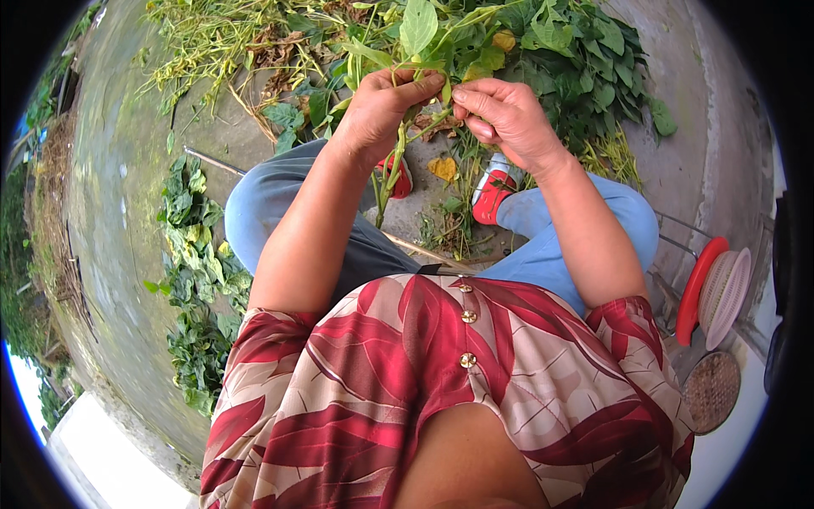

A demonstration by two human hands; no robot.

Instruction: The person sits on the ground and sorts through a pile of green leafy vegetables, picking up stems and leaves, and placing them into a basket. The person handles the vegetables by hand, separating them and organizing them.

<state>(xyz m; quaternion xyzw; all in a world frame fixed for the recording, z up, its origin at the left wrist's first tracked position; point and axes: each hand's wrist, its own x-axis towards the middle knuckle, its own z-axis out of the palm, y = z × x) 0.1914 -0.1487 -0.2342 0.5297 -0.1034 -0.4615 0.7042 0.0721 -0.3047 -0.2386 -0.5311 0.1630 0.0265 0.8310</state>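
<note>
Both hands are raised at the top middle of the head view, around a leafy bean plant stem that hangs down between the knees. My left hand is closed around the upper stem, its thumb and forefinger pinched together. Just to its right, my right hand has thumb and forefinger together at a small green pod or leaf; exactly what lies between these fingertips is hidden. A broad green leaf stands above the hands.
Pulled plants with thin green pods lie ahead at left, a pile of green leaves ahead at right. More leaves lie beside the left knee. Red shoes rest on the concrete. A red round stool and plastic basket are at right.
</note>
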